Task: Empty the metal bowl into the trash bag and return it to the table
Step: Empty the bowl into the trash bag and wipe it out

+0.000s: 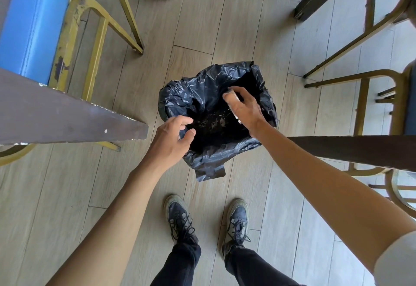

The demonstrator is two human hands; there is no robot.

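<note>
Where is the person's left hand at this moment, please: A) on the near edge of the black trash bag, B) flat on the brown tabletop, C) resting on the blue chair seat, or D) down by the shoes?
A: the left hand pinches the near rim of the trash bag, apart from chair and table.

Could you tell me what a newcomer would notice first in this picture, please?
The black trash bag stands open on the wooden floor in mid-frame, dark scraps inside. The right hand tips a mostly hidden metal bowl over it while the left hand pinches the bag's near rim. A blue chair sits upper left.
</note>
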